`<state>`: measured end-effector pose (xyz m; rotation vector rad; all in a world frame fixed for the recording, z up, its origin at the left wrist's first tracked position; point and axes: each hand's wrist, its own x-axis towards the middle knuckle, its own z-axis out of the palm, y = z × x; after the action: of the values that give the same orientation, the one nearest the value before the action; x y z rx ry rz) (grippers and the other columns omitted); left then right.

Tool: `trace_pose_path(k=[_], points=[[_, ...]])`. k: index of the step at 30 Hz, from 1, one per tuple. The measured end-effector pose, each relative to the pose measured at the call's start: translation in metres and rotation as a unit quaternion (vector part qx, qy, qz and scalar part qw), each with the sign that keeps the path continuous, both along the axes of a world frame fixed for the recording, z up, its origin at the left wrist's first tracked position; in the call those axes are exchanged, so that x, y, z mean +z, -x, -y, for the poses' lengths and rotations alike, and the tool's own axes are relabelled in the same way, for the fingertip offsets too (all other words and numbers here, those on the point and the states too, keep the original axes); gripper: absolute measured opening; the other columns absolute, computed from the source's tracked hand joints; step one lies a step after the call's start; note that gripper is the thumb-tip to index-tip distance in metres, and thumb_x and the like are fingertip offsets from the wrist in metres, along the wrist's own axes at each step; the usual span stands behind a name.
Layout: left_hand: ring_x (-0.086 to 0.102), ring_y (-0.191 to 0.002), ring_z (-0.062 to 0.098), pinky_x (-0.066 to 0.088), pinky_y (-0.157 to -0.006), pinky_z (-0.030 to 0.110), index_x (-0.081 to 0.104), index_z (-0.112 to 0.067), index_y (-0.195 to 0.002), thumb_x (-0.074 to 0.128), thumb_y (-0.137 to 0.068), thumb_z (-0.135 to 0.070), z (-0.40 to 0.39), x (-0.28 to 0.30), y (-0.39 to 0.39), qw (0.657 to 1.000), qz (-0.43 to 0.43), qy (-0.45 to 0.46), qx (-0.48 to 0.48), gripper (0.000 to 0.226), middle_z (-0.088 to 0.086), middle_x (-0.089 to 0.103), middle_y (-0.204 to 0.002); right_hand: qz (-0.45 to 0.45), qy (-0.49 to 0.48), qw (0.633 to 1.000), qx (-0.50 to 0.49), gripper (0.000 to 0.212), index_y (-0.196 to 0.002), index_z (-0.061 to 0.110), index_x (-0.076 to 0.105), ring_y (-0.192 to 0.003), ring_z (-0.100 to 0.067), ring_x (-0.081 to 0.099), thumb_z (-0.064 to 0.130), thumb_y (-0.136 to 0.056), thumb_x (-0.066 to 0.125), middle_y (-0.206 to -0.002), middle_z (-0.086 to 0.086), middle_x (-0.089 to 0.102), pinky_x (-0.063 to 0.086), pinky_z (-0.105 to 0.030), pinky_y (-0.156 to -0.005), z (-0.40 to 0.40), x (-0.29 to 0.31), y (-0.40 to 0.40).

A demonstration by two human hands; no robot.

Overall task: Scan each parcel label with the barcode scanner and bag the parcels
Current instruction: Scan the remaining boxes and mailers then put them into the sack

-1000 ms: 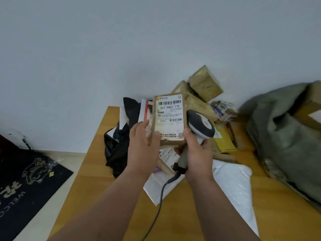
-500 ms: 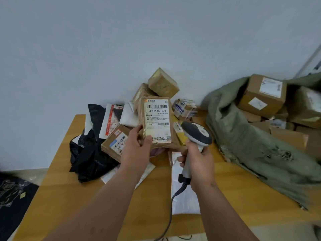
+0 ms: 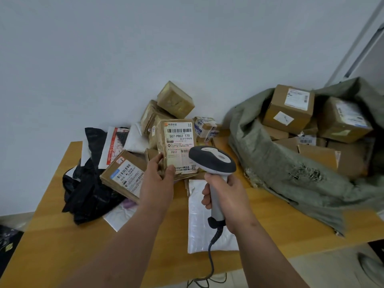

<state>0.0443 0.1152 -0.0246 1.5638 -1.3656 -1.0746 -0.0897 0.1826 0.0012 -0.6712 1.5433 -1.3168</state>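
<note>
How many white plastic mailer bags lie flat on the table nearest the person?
2: one white mailer under the right hand holding the scanner; another poking out beneath the black bags. More may be hidden in the pile.

A wooden table (image 3: 270, 206) stands against a plain pale wall (image 3: 124, 59). At the far left, on the floor, lies a dark mat (image 3: 8, 242). At the upper right runs a white frame (image 3: 361, 44), perhaps a door's.
</note>
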Motion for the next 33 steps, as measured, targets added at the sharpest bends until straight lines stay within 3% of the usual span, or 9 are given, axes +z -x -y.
trace_pose_path(k=[10, 14, 17, 22, 28, 30, 33], points=[[0.06, -0.101, 0.006, 0.054, -0.088, 0.038, 0.039, -0.031, -0.143, 0.054, -0.098, -0.03, 0.016, -0.007, -0.004, 1.0, -0.008, -0.004, -0.024, 0.047, -0.016, 0.058, -0.11, -0.007, -0.007, 1.0, -0.01, 0.01, -0.089, 0.011, 0.061, -0.052, -0.017, 0.058, 0.02, -0.093, 0.064, -0.062, -0.005, 0.062, 0.049, -0.028, -0.052, 0.008, 0.0, -0.005], [0.055, -0.081, -0.009, 0.046, -0.06, 0.011, 0.038, -0.028, -0.144, 0.053, -0.1, -0.027, 0.025, -0.004, -0.007, 0.999, -0.008, -0.01, -0.034, 0.047, -0.013, 0.057, -0.11, -0.014, -0.011, 1.0, -0.016, 0.013, -0.088, 0.007, 0.06, -0.052, -0.017, 0.058, 0.019, -0.092, 0.064, -0.063, -0.007, 0.062, 0.048, -0.028, -0.052, 0.015, 0.001, -0.01], [0.055, -0.077, -0.009, 0.044, -0.05, 0.007, 0.038, -0.028, -0.144, 0.053, -0.1, -0.027, 0.03, -0.002, -0.009, 0.999, -0.012, -0.015, -0.043, 0.047, -0.014, 0.056, -0.109, -0.015, -0.012, 1.0, -0.023, 0.012, -0.088, 0.008, 0.06, -0.051, -0.017, 0.059, 0.019, -0.092, 0.064, -0.063, -0.006, 0.062, 0.049, -0.028, -0.051, 0.018, 0.002, -0.014], [0.061, -0.087, -0.003, 0.044, -0.062, 0.013, 0.037, -0.033, -0.143, 0.053, -0.1, -0.03, 0.038, -0.004, -0.012, 0.997, -0.034, -0.024, -0.063, 0.047, -0.009, 0.06, -0.121, -0.013, -0.008, 0.999, -0.036, 0.01, -0.09, 0.011, 0.059, -0.052, -0.017, 0.059, 0.019, -0.092, 0.064, -0.062, -0.005, 0.062, 0.049, -0.029, -0.054, 0.022, 0.003, -0.018], [0.058, -0.09, -0.002, 0.044, -0.053, 0.009, 0.036, -0.031, -0.145, 0.053, -0.1, -0.03, 0.047, -0.004, -0.016, 0.996, -0.018, -0.016, -0.082, 0.048, -0.011, 0.055, -0.126, -0.019, -0.003, 0.999, -0.048, 0.009, -0.092, 0.011, 0.059, -0.052, -0.016, 0.058, 0.019, -0.093, 0.063, -0.061, -0.004, 0.062, 0.049, -0.029, -0.054, 0.026, 0.001, -0.022], [0.059, -0.098, 0.004, 0.046, -0.067, 0.016, 0.035, -0.033, -0.145, 0.052, -0.099, -0.033, 0.049, -0.006, -0.015, 0.996, -0.005, -0.01, -0.088, 0.049, -0.01, 0.055, -0.13, -0.016, -0.001, 0.998, -0.058, 0.01, -0.094, 0.011, 0.06, -0.052, -0.016, 0.059, 0.019, -0.093, 0.063, -0.061, -0.004, 0.062, 0.049, -0.028, -0.053, 0.026, -0.001, -0.022], [0.058, -0.112, 0.013, 0.052, -0.091, 0.04, 0.035, -0.034, -0.145, 0.052, -0.099, -0.036, 0.05, -0.005, -0.01, 0.995, 0.006, -0.005, -0.099, 0.049, -0.007, 0.057, -0.133, -0.007, 0.006, 0.996, -0.09, 0.011, -0.096, 0.009, 0.061, -0.053, -0.017, 0.06, 0.019, -0.092, 0.064, -0.063, -0.005, 0.062, 0.049, -0.028, -0.052, 0.026, -0.002, -0.017]])
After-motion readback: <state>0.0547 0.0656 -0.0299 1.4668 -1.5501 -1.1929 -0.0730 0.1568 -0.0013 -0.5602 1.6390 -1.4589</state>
